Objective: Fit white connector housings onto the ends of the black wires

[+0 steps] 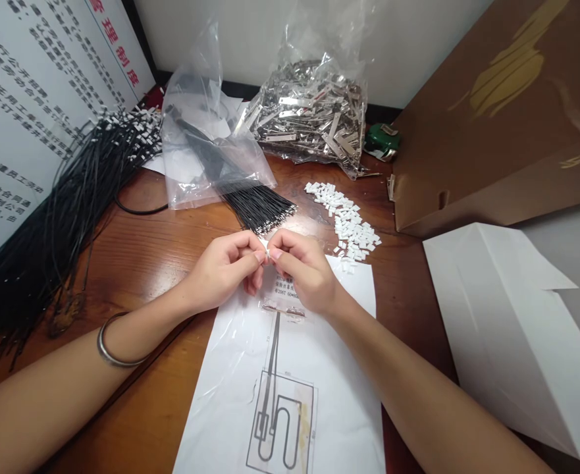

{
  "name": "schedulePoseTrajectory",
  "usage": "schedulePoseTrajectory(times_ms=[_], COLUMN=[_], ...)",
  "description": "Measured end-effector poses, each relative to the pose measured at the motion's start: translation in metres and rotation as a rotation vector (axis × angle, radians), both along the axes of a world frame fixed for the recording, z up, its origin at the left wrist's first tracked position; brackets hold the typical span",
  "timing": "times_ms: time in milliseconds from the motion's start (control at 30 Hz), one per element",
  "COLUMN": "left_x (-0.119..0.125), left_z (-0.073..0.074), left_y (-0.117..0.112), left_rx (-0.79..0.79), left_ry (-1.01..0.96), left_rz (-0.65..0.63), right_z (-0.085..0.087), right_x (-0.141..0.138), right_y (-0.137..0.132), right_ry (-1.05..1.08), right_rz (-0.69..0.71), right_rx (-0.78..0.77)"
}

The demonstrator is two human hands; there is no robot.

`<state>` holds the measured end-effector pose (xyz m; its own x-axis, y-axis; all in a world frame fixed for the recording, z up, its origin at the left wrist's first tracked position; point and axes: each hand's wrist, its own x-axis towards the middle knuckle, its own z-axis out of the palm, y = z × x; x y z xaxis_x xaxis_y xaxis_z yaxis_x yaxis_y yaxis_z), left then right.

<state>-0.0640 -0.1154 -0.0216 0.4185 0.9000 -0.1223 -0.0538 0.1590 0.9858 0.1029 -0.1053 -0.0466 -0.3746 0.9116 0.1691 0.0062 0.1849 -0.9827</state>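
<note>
My left hand (230, 266) and my right hand (305, 268) meet fingertip to fingertip over the top of a printed sheet. Between them they pinch a tiny white connector housing (268, 254), mostly covered by thumbs and index fingers. Just beyond my fingers lies a bundle of black wires (257, 205) with shiny metal tips, coming out of a clear plastic bag (185, 174). A loose heap of small white connector housings (351, 227) is spread to the right of the wires. Whether a wire sits in the pinched piece cannot be made out.
Under my hands is a paper with a line drawing (240, 388). Black cables with white ends (87, 191) pile up at left. Behind stand a bag of metal strips (314, 112) and a green tape measure (382, 140). A brown box (467, 131) and folded white paper (507, 329) flank the right.
</note>
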Motion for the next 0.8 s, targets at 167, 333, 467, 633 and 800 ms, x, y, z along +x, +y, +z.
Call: schedulePoseTrajectory(times_ms=[167,333,467,633,800], left_x=[0.0006,0.0017,-0.0003,-0.0026,-0.0016], left_z=[0.0002,0.0019,0.0002,-0.0036,-0.0023], left_y=[-0.0001,-0.0005,0.0002,0.0020,0.0023], left_rx=[0.019,0.040,0.047,0.019,0.003], left_ry=[0.023,0.030,0.015,-0.021,-0.025], left_rz=[0.004,0.018,-0.003,-0.018,-0.015], right_z=[-0.0004,-0.0010,-0.0013,0.0001,0.0026], right_x=[-0.0004,-0.0007,0.0001,0.0010,0.0002], right_y=[-0.0005,-0.0008,0.0002,0.0010,0.0006], right_ry=[-0.010,-0.024,0.016,0.045,0.056], right_rz=[-0.010,-0.015,0.015,0.026,0.030], right_rx=[0.000,-0.011,-0.025,-0.032,-0.043])
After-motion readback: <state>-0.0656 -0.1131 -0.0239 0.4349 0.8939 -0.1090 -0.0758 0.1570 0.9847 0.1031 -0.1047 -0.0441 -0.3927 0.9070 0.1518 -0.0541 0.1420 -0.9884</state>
